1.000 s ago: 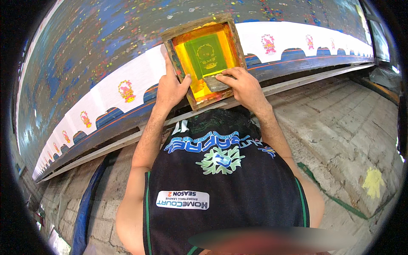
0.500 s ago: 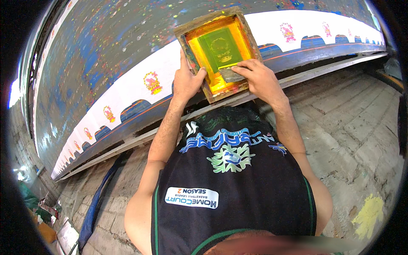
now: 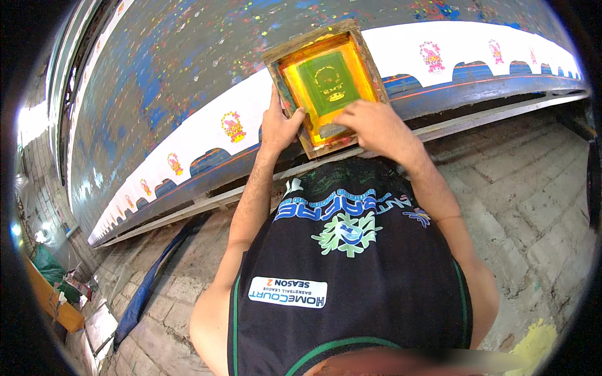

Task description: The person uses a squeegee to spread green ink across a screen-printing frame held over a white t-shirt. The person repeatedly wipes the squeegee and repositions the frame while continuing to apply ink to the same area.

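Observation:
A wooden-framed printing screen (image 3: pixel 313 39) lies tilted over a white cloth strip (image 3: pixel 253 93) on the paint-spotted table. Its mesh (image 3: pixel 325 83) has a green middle showing a crown-like outline, with yellow-orange ink around it. My left hand (image 3: pixel 280 127) grips the frame's left side, thumb on top and forefinger stretched along the outside. At the near end of the mesh, my right hand (image 3: pixel 377 127) is closed on a small grey squeegee (image 3: pixel 331 130), mostly covered by the fingers. Red-and-yellow prints (image 3: pixel 232 126) mark the strip on the left; those on the right look pinker.
The long dark table (image 3: pixel 169 81) curves across the far side, blotched with blue, red and yellow paint. A pale rail (image 3: pixel 207 202) runs along its near edge. Blue cloth (image 3: pixel 147 294) hangs down at the left. Below is a block-paved floor (image 3: pixel 501 188) with a yellow stain (image 3: pixel 533 344).
My right hand has drawn the squeegee nearer to me, down to the frame's near end. My left hand keeps its hold. The whole view has shifted slightly.

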{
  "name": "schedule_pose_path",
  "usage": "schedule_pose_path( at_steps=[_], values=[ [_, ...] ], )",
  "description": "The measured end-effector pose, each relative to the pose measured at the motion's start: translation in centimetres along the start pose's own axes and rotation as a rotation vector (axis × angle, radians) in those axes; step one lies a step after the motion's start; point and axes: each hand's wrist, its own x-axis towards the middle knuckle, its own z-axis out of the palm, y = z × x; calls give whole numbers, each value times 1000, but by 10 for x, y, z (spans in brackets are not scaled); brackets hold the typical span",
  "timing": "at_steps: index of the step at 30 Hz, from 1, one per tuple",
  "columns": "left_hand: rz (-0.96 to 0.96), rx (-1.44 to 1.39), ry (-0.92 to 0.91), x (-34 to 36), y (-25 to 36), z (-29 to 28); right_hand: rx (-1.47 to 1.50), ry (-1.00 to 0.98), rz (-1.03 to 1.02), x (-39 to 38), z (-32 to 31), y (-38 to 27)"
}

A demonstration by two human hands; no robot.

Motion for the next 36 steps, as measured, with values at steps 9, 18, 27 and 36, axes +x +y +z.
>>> schedule_pose_path(
  at_steps=[9, 18, 27, 36],
  values=[
    [-3, 72, 10, 13, 15, 10, -146, 277, 66, 105, -24, 66],
    [54, 72, 55, 24, 9, 49, -42, 60, 42, -7, -5, 52],
    [31, 91, -18, 33, 34, 63, -6, 142, 140, 15, -43, 89],
    [30, 86, -70, 27, 44, 76, -27, 182, 172, 37, -48, 120]
  ],
)
